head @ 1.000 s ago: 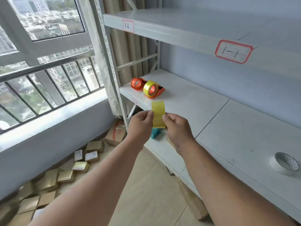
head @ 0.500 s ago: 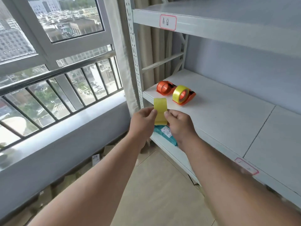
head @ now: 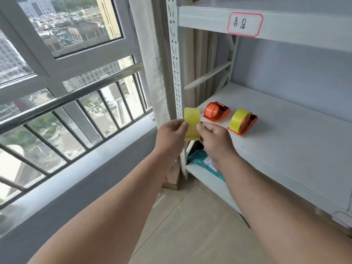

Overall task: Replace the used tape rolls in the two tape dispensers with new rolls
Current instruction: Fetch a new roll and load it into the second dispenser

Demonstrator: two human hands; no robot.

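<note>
Both hands are up at centre frame, the left hand [head: 172,134] and the right hand [head: 213,137] each pinching an edge of a yellow tape roll [head: 192,123] seen edge-on, fingers curled snugly round it. Just right of them on the white shelf [head: 297,141] sit the two orange dispensers: the near dispenser [head: 242,121] carries a full yellow roll, so that one looks done, while the far dispenser [head: 216,111] shows only its orange hub, seemingly waiting for this roll. Halfway, I'd judge. A barred window [head: 66,88] fills the left, a red-bordered label [head: 245,24] sits upper right, tan floor tiles [head: 186,225] below.
</note>
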